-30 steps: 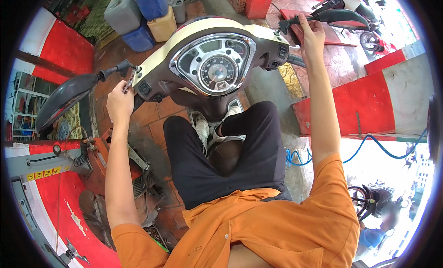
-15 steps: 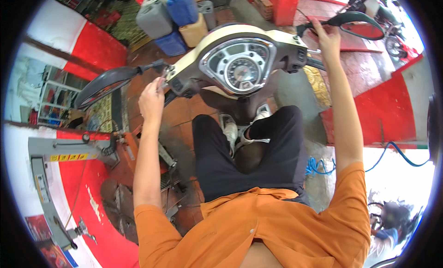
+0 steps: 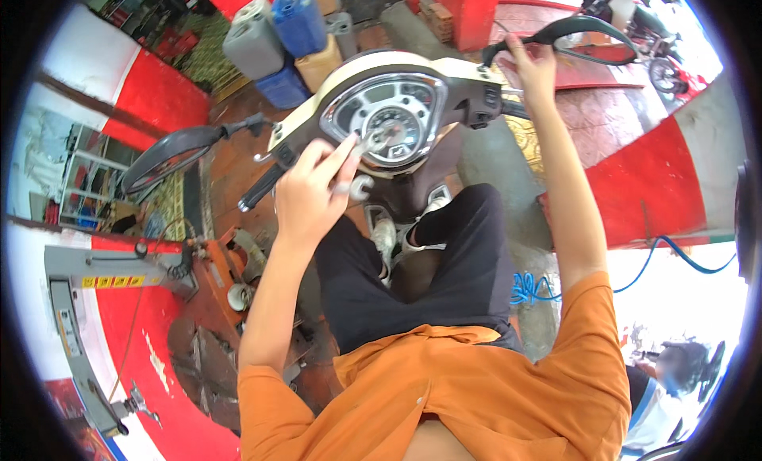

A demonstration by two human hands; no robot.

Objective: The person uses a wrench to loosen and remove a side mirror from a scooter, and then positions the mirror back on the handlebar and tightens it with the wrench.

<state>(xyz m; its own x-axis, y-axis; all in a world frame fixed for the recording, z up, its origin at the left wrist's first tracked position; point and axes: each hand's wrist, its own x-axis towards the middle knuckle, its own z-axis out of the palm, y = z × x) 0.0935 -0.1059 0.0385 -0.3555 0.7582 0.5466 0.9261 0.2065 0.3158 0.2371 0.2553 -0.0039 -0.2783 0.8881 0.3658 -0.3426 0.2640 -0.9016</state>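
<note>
Left grip: mine, pinching a wrench before the dash of a scooter. One open end shows beside my fingers, another metal end above; the middle is covered, so I cannot tell whether it is one tool or two.

Right grip: mine, closed about the stem of the right mirror, at the handlebar's right end. Exact finger contact is hidden.

Left mirror: untouched, near the left handle.

Shoes: partly covered by my trousers.

Floor: reddish tile, greyer to the right.

Room: jugs, blue, grey and tan, beyond the scooter; red-and-white wall; blue hose; grey machine at left.

Another person: lower right, blurred, cut off by the dark rim.
</note>
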